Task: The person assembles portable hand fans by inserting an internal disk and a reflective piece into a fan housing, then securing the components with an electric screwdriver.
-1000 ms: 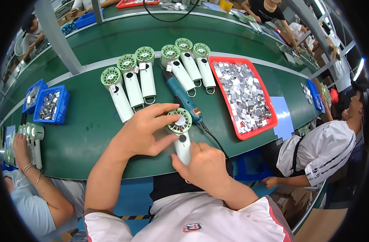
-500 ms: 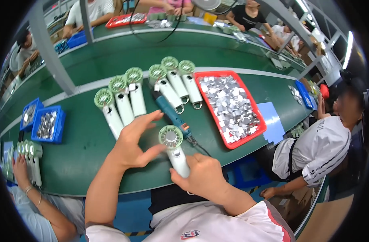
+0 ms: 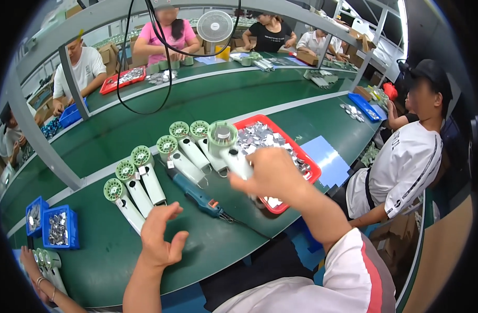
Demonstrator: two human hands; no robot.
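My right hand (image 3: 278,175) grips a pale green-and-white handheld fan (image 3: 238,163) by its handle, raised over the near-left side of a red tray (image 3: 315,168) of small silver metal pieces. The held fan's round green head points away from me. My left hand (image 3: 163,237) is empty above the green bench, fingers apart and slightly curled. Left of centre lie three similar fans (image 3: 151,185), with another group of them (image 3: 186,166) beside the tray. Between my hands and that group lies a teal electric screwdriver (image 3: 193,193) with a dark cord.
Two blue bins (image 3: 74,229) of metal parts stand at the left, close to another person's hand (image 3: 33,266) and more fans. A pale blue sheet (image 3: 325,159) lies right of the tray. A seated person (image 3: 398,161) is at the right; others sit across the bench. Black cables (image 3: 169,88) hang overhead.
My right hand has carried the fan up and away from me, toward the tray. My left hand has come away from the fan. The view has tilted up, showing more of the far side.
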